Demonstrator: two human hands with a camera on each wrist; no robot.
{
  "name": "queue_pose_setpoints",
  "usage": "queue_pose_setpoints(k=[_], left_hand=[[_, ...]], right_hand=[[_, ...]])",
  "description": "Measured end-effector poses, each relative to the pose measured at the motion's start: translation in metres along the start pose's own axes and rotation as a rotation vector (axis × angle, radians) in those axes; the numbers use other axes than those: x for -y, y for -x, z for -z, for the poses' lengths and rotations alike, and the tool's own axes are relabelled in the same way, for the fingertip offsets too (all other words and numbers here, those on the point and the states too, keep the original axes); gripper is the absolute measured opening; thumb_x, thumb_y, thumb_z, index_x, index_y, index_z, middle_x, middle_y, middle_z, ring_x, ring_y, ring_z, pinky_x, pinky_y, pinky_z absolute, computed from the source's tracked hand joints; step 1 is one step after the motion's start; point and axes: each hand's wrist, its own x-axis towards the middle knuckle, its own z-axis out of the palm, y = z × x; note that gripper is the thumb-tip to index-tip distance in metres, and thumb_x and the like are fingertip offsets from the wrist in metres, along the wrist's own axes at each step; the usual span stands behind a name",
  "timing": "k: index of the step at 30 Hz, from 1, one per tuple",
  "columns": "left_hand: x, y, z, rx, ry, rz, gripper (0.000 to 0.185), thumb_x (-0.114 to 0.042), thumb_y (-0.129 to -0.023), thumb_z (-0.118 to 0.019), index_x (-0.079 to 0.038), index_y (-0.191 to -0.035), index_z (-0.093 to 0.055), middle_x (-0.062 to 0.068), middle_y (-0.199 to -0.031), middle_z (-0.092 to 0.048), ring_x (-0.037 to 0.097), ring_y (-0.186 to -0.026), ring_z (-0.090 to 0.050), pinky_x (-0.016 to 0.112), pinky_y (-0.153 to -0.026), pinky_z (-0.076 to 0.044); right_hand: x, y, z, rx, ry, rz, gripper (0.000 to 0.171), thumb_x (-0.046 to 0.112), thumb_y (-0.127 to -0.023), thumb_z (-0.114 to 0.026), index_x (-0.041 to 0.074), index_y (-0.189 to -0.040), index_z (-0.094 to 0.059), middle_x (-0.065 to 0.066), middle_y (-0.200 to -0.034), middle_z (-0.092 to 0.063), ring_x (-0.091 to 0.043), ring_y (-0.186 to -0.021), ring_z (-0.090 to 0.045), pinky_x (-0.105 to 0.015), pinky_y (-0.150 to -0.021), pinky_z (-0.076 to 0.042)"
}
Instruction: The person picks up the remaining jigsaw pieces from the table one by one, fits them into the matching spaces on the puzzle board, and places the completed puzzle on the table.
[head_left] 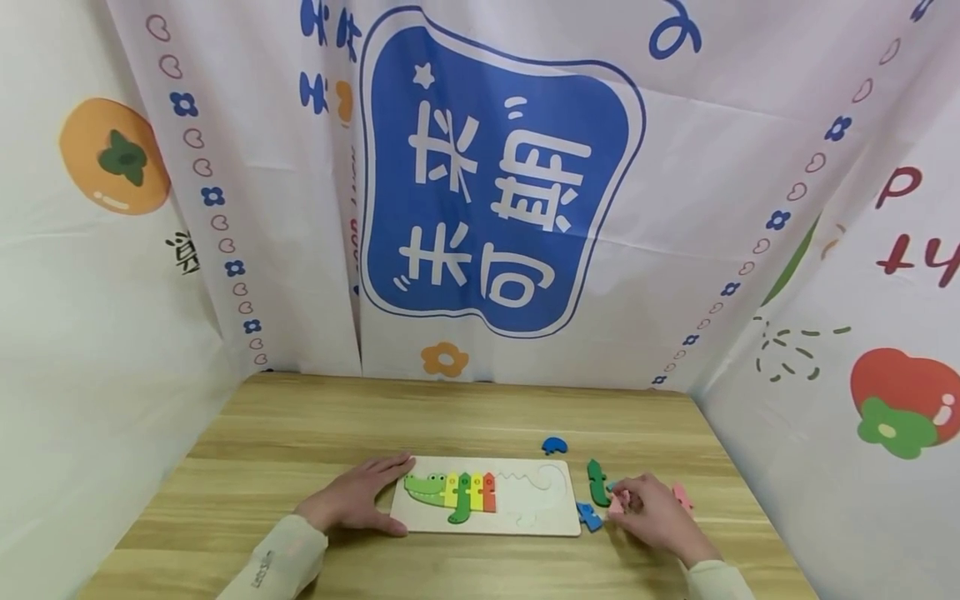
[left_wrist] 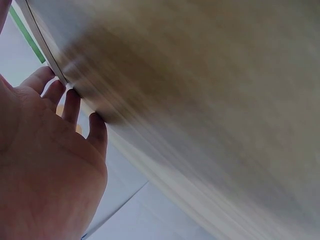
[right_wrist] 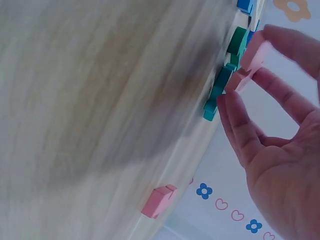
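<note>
Hands work at a wooden crocodile puzzle board [head_left: 540, 527] lying near the front edge of our wooden table [head_left: 300, 425]. Our left hand [head_left: 360, 496] lies flat at the board's nine o'clock side, fingers straight and resting against its edge, gripping nothing; the left wrist view shows those fingers [left_wrist: 70, 102] spread along the rim. Our right hand [head_left: 652, 512] sits at the board's three o'clock side, and its fingertips pinch a pink puzzle piece [head_left: 617, 501]; in the right wrist view the thumb and forefinger close on that pink piece [right_wrist: 250, 65], lifted just off the tabletop.

Already seated in the board are the green crocodile head [head_left: 423, 490] and then yellow, green, yellow and orange body slices [head_left: 468, 492], while the tail end of the cut-out [head_left: 536, 492] shows bare wood.

Loose pieces lie around the right hand. A dark green piece [head_left: 597, 482] stands just beside the board's right edge, touching or nearly touching the held pink one. A blue piece [head_left: 589, 517] lies at the board's five o'clock corner. Another blue piece [head_left: 554, 445] rests at one o'clock, just beyond the board. A second pink piece [head_left: 682, 496] lies on the far side of the right hand, also seen near the table edge in the right wrist view [right_wrist: 157, 200].

Printed cloth [head_left: 495, 183] hangs behind the table.
</note>
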Motion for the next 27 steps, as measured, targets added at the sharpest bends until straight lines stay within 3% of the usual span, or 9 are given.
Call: queue_pose_setpoints(k=[5, 10, 14, 19, 23, 27], left_hand=[[0.0010, 0.0006, 0.0000, -0.003, -0.005, 0.006, 0.107, -0.070, -0.077, -0.080, -0.023, -0.162, -0.037, 0.004, -0.170, -0.032, 0.041, -0.153, -0.032, 0.070, -0.116, -0.033], [0.0011, 0.0024, -0.0001, 0.006, -0.012, 0.011, 0.108, -0.069, -0.076, -0.080, -0.022, -0.163, -0.036, 0.004, -0.170, -0.031, 0.041, -0.153, -0.032, 0.069, -0.116, -0.033], [-0.0001, 0.0032, 0.0007, 0.009, -0.001, 0.001, 0.108, -0.069, -0.077, -0.080, -0.020, -0.163, -0.035, 0.005, -0.170, -0.031, 0.043, -0.153, -0.031, 0.070, -0.116, -0.032], [-0.0016, 0.0040, 0.0022, 0.011, 0.002, -0.012, 0.108, -0.067, -0.078, -0.080, -0.019, -0.163, -0.035, 0.006, -0.170, -0.030, 0.043, -0.153, -0.031, 0.070, -0.115, -0.033], [-0.0019, 0.0049, 0.0025, 0.011, -0.001, -0.007, 0.108, -0.067, -0.078, -0.081, -0.019, -0.163, -0.035, 0.006, -0.170, -0.030, 0.043, -0.153, -0.031, 0.070, -0.116, -0.032], [-0.0019, 0.0040, 0.0020, 0.010, 0.008, -0.008, 0.108, -0.067, -0.078, -0.080, -0.019, -0.163, -0.035, 0.006, -0.170, -0.030, 0.043, -0.153, -0.031, 0.071, -0.116, -0.032]], right_hand=[[-0.0013, -0.0019, -0.0006, 0.004, -0.008, 0.006, 0.032, 0.027, -0.085, -0.086, 0.013, -0.111, -0.076, -0.002, -0.096, -0.059, -0.014, -0.082, -0.053, -0.029, -0.069, -0.047], [-0.0024, -0.0032, -0.0026, 0.014, -0.096, -0.009, 0.033, 0.021, -0.084, -0.087, 0.015, -0.114, -0.074, -0.007, -0.110, -0.060, -0.013, -0.085, -0.059, -0.029, -0.072, -0.055], [-0.0029, -0.0016, -0.0024, 0.046, -0.175, 0.061, 0.037, 0.010, -0.079, -0.090, 0.011, -0.113, -0.074, -0.012, -0.117, -0.058, -0.014, -0.087, -0.060, -0.026, -0.073, -0.057], [-0.0021, -0.0017, -0.0034, 0.066, -0.175, 0.160, 0.040, 0.010, -0.078, -0.091, 0.009, -0.114, -0.074, -0.015, -0.125, -0.056, -0.008, -0.086, -0.059, -0.022, -0.073, -0.056], [0.0008, -0.0048, -0.0043, 0.029, -0.181, 0.209, 0.043, 0.008, -0.081, -0.088, 0.007, -0.121, -0.074, -0.014, -0.129, -0.058, -0.003, -0.086, -0.060, -0.022, -0.074, -0.056], [0.0041, -0.0083, -0.0051, -0.011, -0.187, 0.225, 0.040, 0.001, -0.084, -0.083, 0.004, -0.122, -0.074, -0.010, -0.121, -0.064, -0.002, -0.084, -0.062, -0.021, -0.074, -0.058]])
